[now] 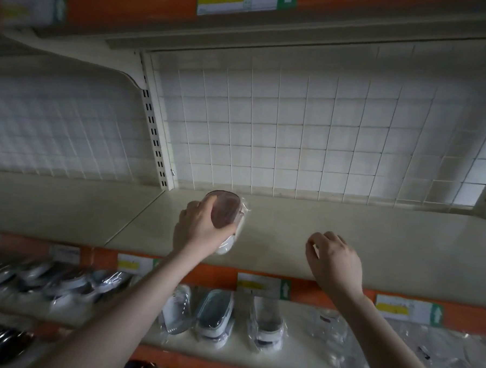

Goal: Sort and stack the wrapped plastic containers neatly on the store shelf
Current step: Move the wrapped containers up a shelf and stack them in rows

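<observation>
While I was watching the head feed, the left hand (198, 228) had its fingers and thumb wrapped around a wrapped plastic container (228, 219), pinkish and see-through, standing on edge on the middle shelf (346, 226) near the back, just right of the seam between the two shelf boards. Its white lid end (225, 246) pointed toward the shelf's front edge, and the plastic wrap stuck out a bit on the right side. Couldn't tell if the bottom was fully resting on the shelf or slightly lifted.

My right hand (335, 261) hovered over the front part of the same shelf, well apart from the container, fingers loosely curled and holding nothing (thumb and fingertips close together but nothing between them).

Behind the container was the white wire grid back panel (281, 129), with a slotted upright post (154, 128) just left of it. An orange price rail (217, 275) with white and yellow labels (256, 284) ran along the shelf's front edge.

On the lower shelf (292, 352), under my forearms, sat a row of more wrapped containers (214, 313), three side by side in the middle, a blurry pile of them (48, 280) off to the left, and some crinkled clear wrapped stuff (338, 335) on the right. Another orange rail with labels (234, 0) was up top.
</observation>
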A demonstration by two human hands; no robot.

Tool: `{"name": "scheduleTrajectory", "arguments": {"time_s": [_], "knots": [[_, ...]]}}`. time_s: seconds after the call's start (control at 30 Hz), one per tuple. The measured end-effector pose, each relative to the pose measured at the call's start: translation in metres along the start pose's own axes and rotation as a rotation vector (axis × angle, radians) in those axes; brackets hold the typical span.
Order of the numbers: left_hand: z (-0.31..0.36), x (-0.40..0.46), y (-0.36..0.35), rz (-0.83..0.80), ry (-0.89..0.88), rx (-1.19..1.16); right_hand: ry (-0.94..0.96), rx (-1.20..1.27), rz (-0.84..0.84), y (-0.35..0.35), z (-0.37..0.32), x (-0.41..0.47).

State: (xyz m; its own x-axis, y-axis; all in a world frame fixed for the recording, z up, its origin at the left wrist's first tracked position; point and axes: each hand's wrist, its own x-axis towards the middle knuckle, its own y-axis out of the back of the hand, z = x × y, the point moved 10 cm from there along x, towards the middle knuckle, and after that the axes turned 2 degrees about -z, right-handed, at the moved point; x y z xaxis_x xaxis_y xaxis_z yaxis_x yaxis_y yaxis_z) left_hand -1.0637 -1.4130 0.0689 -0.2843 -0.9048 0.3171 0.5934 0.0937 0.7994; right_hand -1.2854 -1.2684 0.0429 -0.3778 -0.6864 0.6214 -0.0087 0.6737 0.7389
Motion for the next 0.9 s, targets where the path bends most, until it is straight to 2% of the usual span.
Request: {"name": "scheduleTrajectory", "arguments": {"time_s": [0.2,0.4,0.57,0.77,0.9], "knots": [[-0.040,-0.057,0.026,0.002,0.010,-0.062,0.069,0.075,0.034,0.003,-0.050,-0.037],[-0.090,-0.098,0.058,0.015,-0.013,-0.094,0.166,0.062,0.140,0.004,-0.108,-0.078],[-0.155,-0.132,0.077,-0.030,-0.021,-0.065,0.106,0.055,0.124,-0.015,-0.156,-0.117],[-0.238,-0.168,0.071,-0.117,-0.002,-0.043,-0.026,0.051,-0.032,-0.057,-0.197,-0.170],[-0.277,-0.177,0.058,-0.185,0.039,-0.012,-0.052,0.026,-0.030,-0.068,-0.215,-0.186]]}}
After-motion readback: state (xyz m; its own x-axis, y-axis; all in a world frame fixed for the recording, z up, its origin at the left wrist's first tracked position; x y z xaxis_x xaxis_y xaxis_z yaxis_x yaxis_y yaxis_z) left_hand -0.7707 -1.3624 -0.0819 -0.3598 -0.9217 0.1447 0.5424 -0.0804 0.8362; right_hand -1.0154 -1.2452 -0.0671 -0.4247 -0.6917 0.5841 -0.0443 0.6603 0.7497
